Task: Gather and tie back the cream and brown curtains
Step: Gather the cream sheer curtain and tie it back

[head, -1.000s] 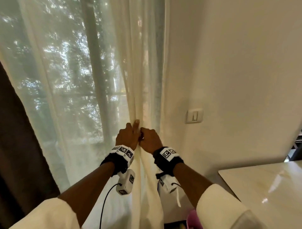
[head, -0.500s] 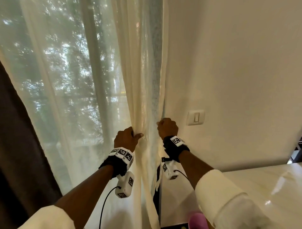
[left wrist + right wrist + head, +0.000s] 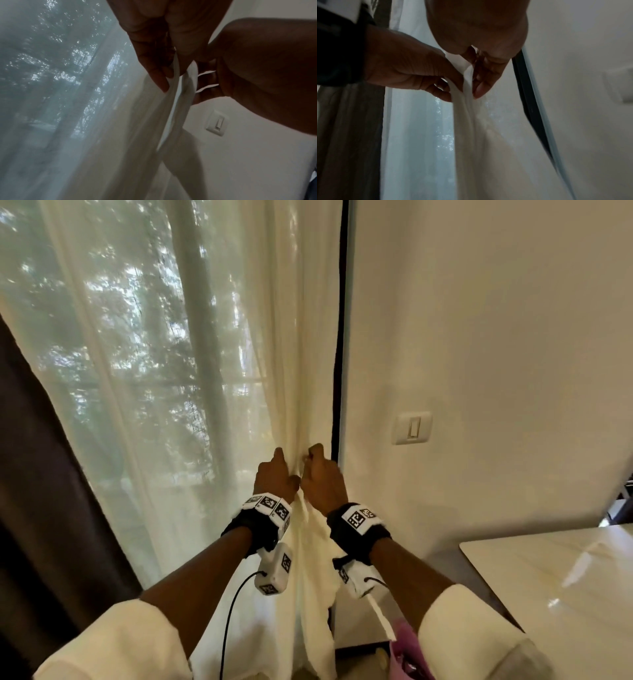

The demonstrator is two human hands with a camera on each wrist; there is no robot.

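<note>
The sheer cream curtain [image 3: 191, 392] hangs over the window, its right part bunched into folds near the dark window frame [image 3: 339, 344]. My left hand [image 3: 277, 470] and right hand [image 3: 318, 470] sit side by side at mid height, both gripping the gathered folds. In the left wrist view the left hand [image 3: 168, 75] pinches cream folds [image 3: 173, 97], with the right hand [image 3: 257, 70] close beside it. The right wrist view has the right hand [image 3: 477, 83] pinching the same bunch [image 3: 465, 108]. The brown curtain [image 3: 37, 491] hangs loose at the far left.
A light switch [image 3: 412, 428] is on the cream wall right of the window. A glossy pale table [image 3: 565, 583] stands at the lower right. Something pink [image 3: 406, 648] lies low by the wall. Trees show through the sheer fabric.
Half a second ago my right hand was out at the curtain's right edge, apart from the left. It has come back left with the fabric and now meets the left hand.
</note>
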